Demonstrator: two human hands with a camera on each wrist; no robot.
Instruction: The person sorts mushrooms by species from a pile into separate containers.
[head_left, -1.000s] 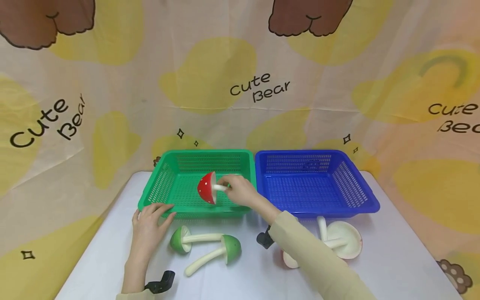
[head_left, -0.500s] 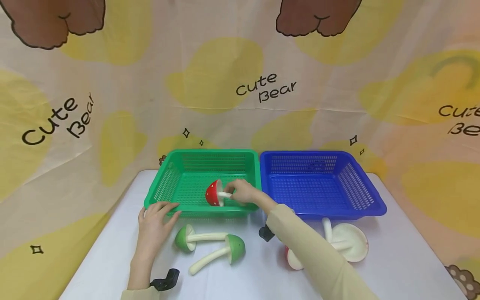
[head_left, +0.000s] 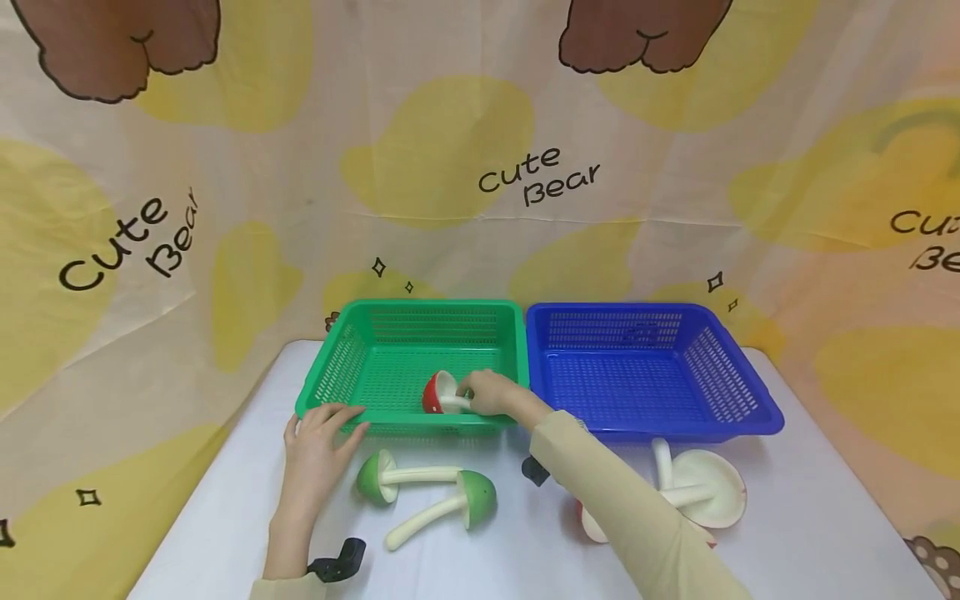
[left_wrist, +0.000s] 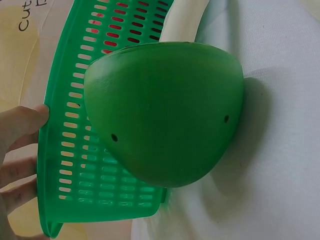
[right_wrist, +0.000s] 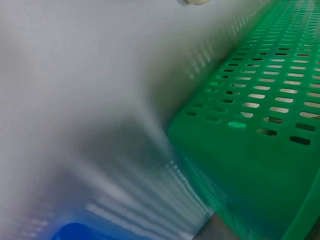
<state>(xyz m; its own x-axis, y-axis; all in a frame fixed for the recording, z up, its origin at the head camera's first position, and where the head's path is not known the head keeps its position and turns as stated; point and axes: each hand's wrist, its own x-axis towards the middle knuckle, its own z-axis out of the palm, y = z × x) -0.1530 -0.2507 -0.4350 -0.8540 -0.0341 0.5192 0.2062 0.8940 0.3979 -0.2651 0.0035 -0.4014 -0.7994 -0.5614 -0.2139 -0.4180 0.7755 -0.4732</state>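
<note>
My right hand [head_left: 491,393] pinches the white stem of a toy mushroom with a red cap [head_left: 432,395], low inside the green basket [head_left: 322,371]. The basket's front wall hides the cap's lower edge. At the front left corner my left hand [head_left: 313,450] holds the basket's rim, thumb outside and fingers over it. Two green-capped toy mushrooms [head_left: 479,500] lie on the table before the basket; one green cap [left_wrist: 165,115] looms large in the left wrist view. The right wrist view has only the basket's outside wall [right_wrist: 235,165] and table, with no hand.
A blue basket [head_left: 615,387] stands against the green one's right side. Several toy mushrooms [head_left: 712,492] with white undersides and red edges lie in front of it, partly covered by the right sleeve [head_left: 615,500]. A patterned cloth [head_left: 420,150] hangs behind the white table [head_left: 247,467].
My right hand has lowered the red mushroom into the green basket and slightly to the right, the cap tipping upward. My left hand has stayed on the rim. The whole view has shifted slightly.
</note>
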